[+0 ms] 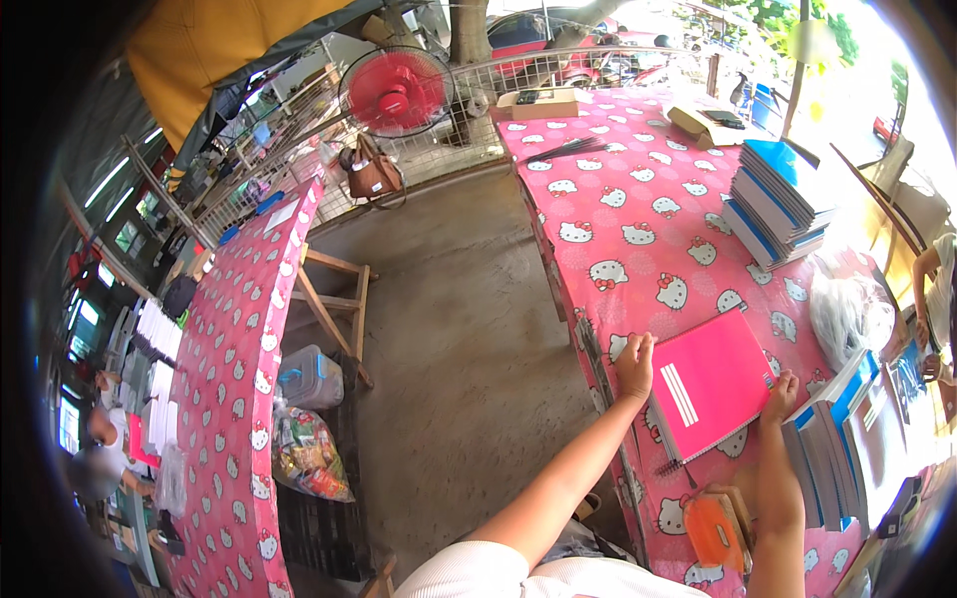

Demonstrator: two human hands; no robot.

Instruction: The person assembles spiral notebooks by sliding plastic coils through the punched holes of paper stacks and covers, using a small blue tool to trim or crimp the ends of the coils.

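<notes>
A bright pink notebook (733, 364) with a white striped label lies on the pink patterned tablecloth in front of me. A dark coil end sticks out at its near left corner. My left hand (635, 367) is closed on its left edge, thumb and fingers pressed together. At its right edge, my right hand (781, 397) pinches the side near the corner. An orange tool (713, 533) with wooden pieces beside it sits by my right forearm. Just right of my right hand stands a row of blue-and-white notebooks (832, 439).
Further along the table (608, 234) are a tall stack of blue notebooks (773, 199), a clear plastic bag (849, 309), black coils (566, 149) and open cardboard boxes (543, 103). A red fan (396, 92) stands beyond. Another covered table (214, 399) is left. A person's arm shows at far right.
</notes>
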